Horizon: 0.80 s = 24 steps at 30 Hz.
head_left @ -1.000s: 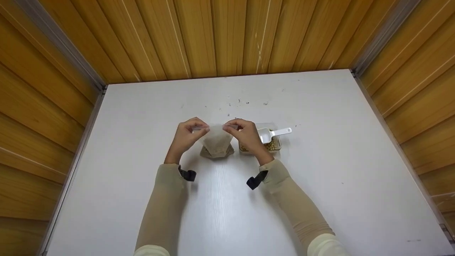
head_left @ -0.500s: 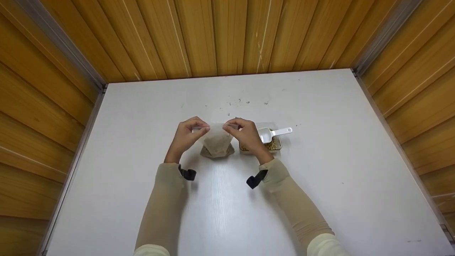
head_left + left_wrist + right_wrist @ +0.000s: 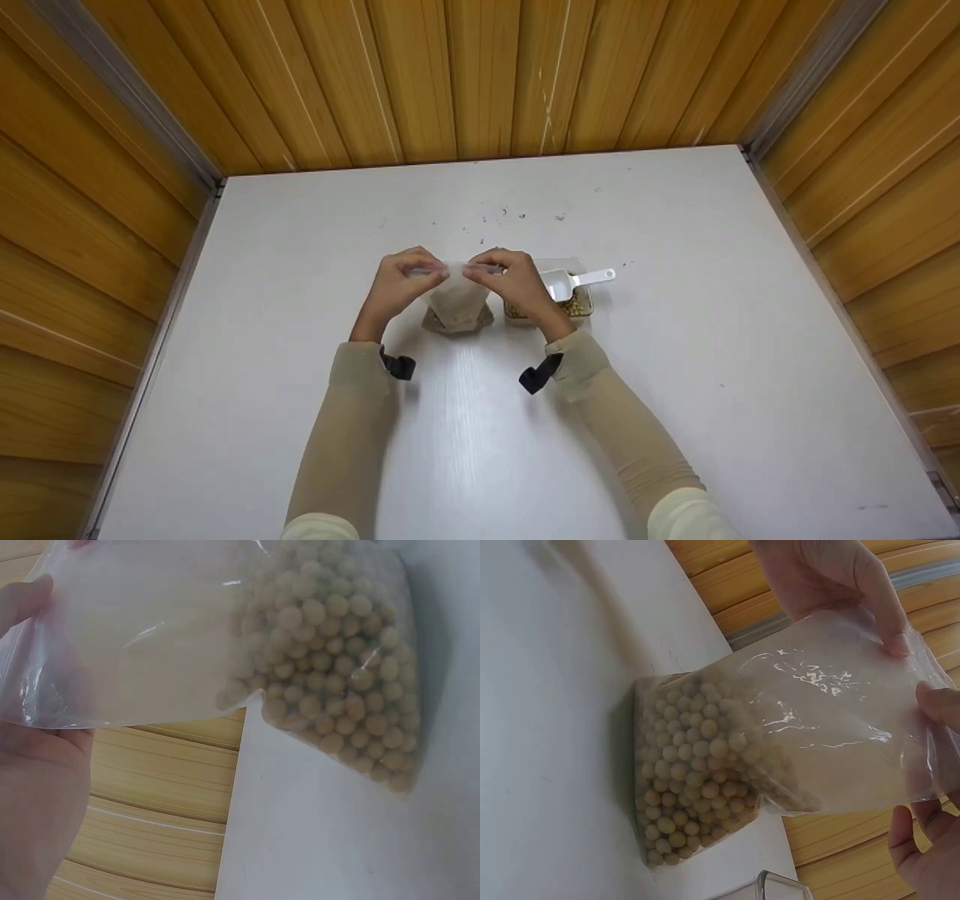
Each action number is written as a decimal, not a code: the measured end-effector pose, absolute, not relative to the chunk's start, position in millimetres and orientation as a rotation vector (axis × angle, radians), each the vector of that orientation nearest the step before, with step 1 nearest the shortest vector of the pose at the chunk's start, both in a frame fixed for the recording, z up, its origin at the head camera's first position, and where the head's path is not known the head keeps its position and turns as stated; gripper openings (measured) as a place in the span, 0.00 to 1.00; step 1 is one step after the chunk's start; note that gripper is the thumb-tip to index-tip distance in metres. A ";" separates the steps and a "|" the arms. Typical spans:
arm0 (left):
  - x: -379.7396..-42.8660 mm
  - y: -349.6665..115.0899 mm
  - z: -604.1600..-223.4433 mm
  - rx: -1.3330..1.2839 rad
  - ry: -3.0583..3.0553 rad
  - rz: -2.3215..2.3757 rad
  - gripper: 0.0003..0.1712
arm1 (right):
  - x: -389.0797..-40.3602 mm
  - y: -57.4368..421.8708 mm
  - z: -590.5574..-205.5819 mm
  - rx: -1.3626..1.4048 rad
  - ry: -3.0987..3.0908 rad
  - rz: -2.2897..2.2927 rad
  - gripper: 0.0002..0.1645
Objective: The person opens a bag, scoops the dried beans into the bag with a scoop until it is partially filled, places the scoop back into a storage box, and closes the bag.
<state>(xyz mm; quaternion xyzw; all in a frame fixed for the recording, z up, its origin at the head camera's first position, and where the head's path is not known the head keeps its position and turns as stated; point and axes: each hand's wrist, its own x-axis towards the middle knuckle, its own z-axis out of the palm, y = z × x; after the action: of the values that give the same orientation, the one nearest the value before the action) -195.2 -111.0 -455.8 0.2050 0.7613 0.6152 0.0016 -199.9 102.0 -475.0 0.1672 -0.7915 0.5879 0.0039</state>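
Note:
A clear plastic bag [image 3: 459, 304] stands on the white table, its lower part filled with pale round beans [image 3: 337, 675]. My left hand [image 3: 397, 289] pinches the left side of the bag's top edge between thumb and fingers. On the other side my right hand [image 3: 519, 283] pinches the same edge, a short gap from the left fingertips. The upper part of the bag [image 3: 832, 712] is unfilled and stretched flat between both hands. The right wrist view shows thumbs lying along the bag's mouth, with some fingers hidden behind the film.
Just right of the bag is a clear container [image 3: 586, 315] of beans, partly covered by the right hand. A white scoop [image 3: 596, 277] lies across it, handle pointing right. Small dark specks mark the white table [image 3: 675, 225] toward the back. Wood-patterned walls [image 3: 480, 82] enclose the table.
Both hands have moved slightly toward each other along the bag's top edge, narrowing the gap between the fingertips. The bag, container and scoop stay put.

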 end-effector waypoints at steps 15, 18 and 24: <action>-194.1 -111.5 -456.5 0.638 2.397 1.916 0.07 | -199.9 100.0 -476.2 0.593 -2.487 1.784 0.11; -193.9 -113.8 -455.5 0.649 2.402 1.875 0.08 | -200.7 101.0 -475.4 0.565 -2.514 1.833 0.12; -192.1 -117.6 -452.2 0.638 2.428 1.858 0.05 | -201.5 100.0 -471.7 0.566 -2.540 1.847 0.13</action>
<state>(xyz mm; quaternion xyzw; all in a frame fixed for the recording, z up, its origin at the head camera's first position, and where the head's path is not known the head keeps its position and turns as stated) -192.1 -117.6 -452.2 0.2043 0.7774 0.5949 0.0090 -201.5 100.0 -471.7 0.1773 -0.7957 0.5787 -0.0250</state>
